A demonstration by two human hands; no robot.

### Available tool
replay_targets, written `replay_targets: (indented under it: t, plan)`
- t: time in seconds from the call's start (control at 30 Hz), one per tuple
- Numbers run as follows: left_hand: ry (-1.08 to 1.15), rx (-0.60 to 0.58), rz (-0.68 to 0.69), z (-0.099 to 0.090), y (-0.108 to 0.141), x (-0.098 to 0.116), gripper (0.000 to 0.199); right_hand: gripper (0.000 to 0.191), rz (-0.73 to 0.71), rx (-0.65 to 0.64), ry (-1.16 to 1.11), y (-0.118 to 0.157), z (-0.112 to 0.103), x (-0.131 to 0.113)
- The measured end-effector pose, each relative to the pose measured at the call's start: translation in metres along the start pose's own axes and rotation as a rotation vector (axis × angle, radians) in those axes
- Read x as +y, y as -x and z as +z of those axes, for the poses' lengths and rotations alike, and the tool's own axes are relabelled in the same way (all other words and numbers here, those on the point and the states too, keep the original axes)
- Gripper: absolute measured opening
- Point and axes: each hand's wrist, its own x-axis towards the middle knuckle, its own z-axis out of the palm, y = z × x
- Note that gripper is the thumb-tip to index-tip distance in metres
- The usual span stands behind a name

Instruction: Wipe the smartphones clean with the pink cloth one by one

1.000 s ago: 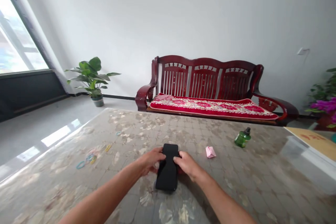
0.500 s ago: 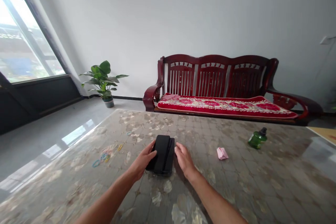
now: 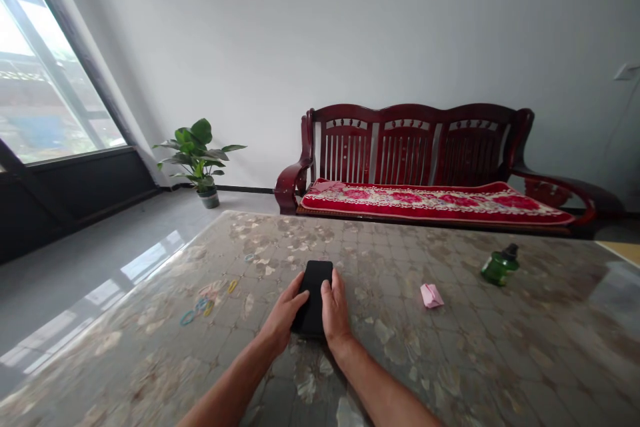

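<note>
A black smartphone [image 3: 316,290] lies face up in the middle of the table, its screen dark. Along its left side my left hand [image 3: 285,312] is closed, thumb over the near left edge. My right hand [image 3: 335,307] closes on the opposite side, its thumb lying on the top face. Other dark flat slabs showed under this phone a moment before; the hands and the phone now cover most of them. Whether the stack rests on the table or is slightly lifted, I cannot tell.
Several coloured hair ties [image 3: 204,305] lie on the table [image 3: 390,373] to the left. To the right are a folded pink packet [image 3: 431,295] and a green bottle [image 3: 500,268] with a black top. Beyond stand a wooden bench [image 3: 405,147] and a potted plant [image 3: 200,153].
My right hand has moved left from beside the stack onto its right edge. The slabs that stuck out unevenly are now lined up under the top phone. The view has shifted slightly.
</note>
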Motion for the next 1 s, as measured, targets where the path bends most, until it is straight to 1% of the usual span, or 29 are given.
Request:
replay_targets:
  t: [0.1,0.2,0.3,0.4,0.47,0.57,0.7,0.8,0.9,1.0]
  plan:
    - [0.001,0.026,-0.048,-0.004,-0.005,0.005,0.061,0.076,-0.002,-0.013,0.032,0.0,0.012,-0.005]
    - [-0.045,0.038,-0.074,-0.01,-0.014,0.016,0.057,0.073,0.009,-0.028,0.104,-0.003,0.027,-0.009]
    - [-0.133,0.067,-0.046,-0.015,-0.022,0.025,0.053,0.071,0.035,-0.024,0.189,-0.007,0.043,-0.012]
    - [-0.217,0.084,0.025,-0.02,-0.029,0.031,0.053,0.072,0.038,-0.03,0.239,-0.012,0.057,-0.015]
    - [-0.264,0.086,0.057,-0.023,-0.032,0.033,0.056,0.072,0.033,-0.027,0.254,-0.015,0.063,-0.016]
    - [-0.319,0.083,0.053,-0.026,-0.036,0.035,0.059,0.073,0.035,-0.014,0.258,-0.017,0.068,-0.018]
    - [-0.343,0.078,0.058,-0.025,-0.038,0.037,0.061,0.075,0.042,-0.031,0.229,-0.02,0.069,-0.022]
    - [-0.352,0.074,0.08,-0.023,-0.037,0.037,0.061,0.075,0.055,-0.083,0.177,-0.023,0.064,-0.024]
    - [-0.346,0.086,0.05,-0.022,-0.036,0.037,0.061,0.073,0.071,-0.141,0.144,-0.027,0.055,-0.025]
    - [-0.31,0.069,0.0,-0.026,-0.039,0.037,0.065,0.07,0.071,-0.176,0.138,-0.029,0.038,-0.025]
